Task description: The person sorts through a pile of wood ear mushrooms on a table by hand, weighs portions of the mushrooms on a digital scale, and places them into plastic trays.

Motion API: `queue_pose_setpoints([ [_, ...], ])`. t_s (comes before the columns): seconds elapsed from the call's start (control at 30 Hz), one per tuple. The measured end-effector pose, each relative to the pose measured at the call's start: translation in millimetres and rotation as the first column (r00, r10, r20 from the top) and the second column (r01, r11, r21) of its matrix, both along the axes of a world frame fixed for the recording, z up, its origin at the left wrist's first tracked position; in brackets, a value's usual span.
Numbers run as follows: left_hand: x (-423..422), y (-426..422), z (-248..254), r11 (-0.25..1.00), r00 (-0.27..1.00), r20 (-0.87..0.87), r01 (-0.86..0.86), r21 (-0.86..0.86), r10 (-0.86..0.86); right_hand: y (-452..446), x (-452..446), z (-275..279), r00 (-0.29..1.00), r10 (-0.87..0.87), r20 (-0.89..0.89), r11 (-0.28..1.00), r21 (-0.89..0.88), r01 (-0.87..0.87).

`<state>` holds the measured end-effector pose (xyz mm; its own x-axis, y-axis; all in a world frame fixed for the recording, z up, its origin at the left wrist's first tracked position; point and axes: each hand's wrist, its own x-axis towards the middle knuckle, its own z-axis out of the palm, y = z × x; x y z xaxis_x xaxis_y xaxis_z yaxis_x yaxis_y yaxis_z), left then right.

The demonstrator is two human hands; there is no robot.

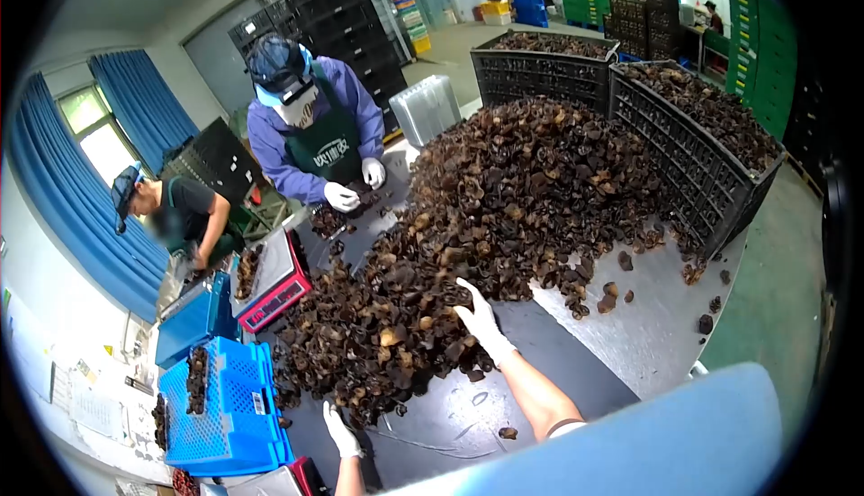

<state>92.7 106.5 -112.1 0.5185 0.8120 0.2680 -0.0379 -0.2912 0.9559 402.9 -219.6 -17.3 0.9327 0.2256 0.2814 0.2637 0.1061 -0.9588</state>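
Observation:
A big heap of dried black wood ear mushrooms (531, 190) covers much of the metal table (621, 334). My right hand (484, 325), in a white glove, rests against the heap's near right side with its fingers apart. Lower down, my left hand (341, 430), also gloved in white, stands at the heap's front edge with fingers stretched out, beside the loose pieces. Nothing is gripped in either hand that I can see. One small mushroom piece (508, 433) lies alone on the dark tabletop near my right forearm.
Black crates (693, 136) full of mushrooms stand at the table's right and back. On the left are a red scale (274, 284) and a blue perforated basket (216, 406). Across the table, a co-worker in purple sleeves (270, 154) handles mushrooms; another person (193, 212) works farther left.

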Motion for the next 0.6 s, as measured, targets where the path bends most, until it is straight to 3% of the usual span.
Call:
queue_pose_setpoints([
  [0.07,18.2,-45.9,43.7,0.879,0.930,0.340,0.274,-0.390,-0.139,0.7,-8.9,4.2,0.995,0.093,0.046,0.995,-0.032,-0.092],
  [0.2,25.5,-79.5,60.4,0.852,0.934,0.338,0.268,-0.449,-0.116,-2.2,-50.1,30.7,0.965,0.261,-0.021,0.952,-0.158,-0.261],
  [0.27,21.8,-83.0,59.4,0.858,0.924,0.362,0.285,-0.427,-0.127,9.4,-71.4,26.7,0.945,0.304,0.118,0.947,-0.147,-0.286],
  [0.33,15.6,-90.9,65.1,0.878,0.951,0.285,0.234,-0.419,-0.117,18.9,-96.4,30.8,0.918,0.388,0.079,0.909,-0.194,-0.368],
  [0.4,14.1,-93.6,67.8,0.819,0.918,0.343,0.347,-0.457,-0.198,31.5,-124.4,38.9,0.883,0.448,0.142,0.884,-0.214,-0.415],
  [0.47,13.7,-136.3,134.9,0.692,0.940,0.307,0.321,-0.646,-0.149,41.1,-151.2,47.2,0.845,0.527,0.091,0.796,-0.402,-0.453],
  [0.5,-14.9,-69.7,31.0,0.899,0.953,0.190,0.287,-0.330,-0.235,44.3,-160.3,55.6,0.820,0.564,0.093,0.750,-0.473,-0.462],
  [0.53,-10.2,-99.4,87.3,0.965,0.962,-0.076,0.262,-0.019,-0.263,43.8,-170.1,68.3,0.795,0.600,0.091,0.700,-0.541,-0.467],
  [0.57,-11.9,-104.6,82.8,0.983,0.990,0.067,0.135,-0.123,-0.128,39.8,-178.8,80.0,0.770,0.626,0.123,0.675,-0.579,-0.457],
  [0.6,-16.2,-103.2,77.4,0.983,0.993,0.092,0.087,-0.160,-0.073,37.0,-189.7,88.8,0.760,0.642,0.105,0.646,-0.607,-0.462],
])
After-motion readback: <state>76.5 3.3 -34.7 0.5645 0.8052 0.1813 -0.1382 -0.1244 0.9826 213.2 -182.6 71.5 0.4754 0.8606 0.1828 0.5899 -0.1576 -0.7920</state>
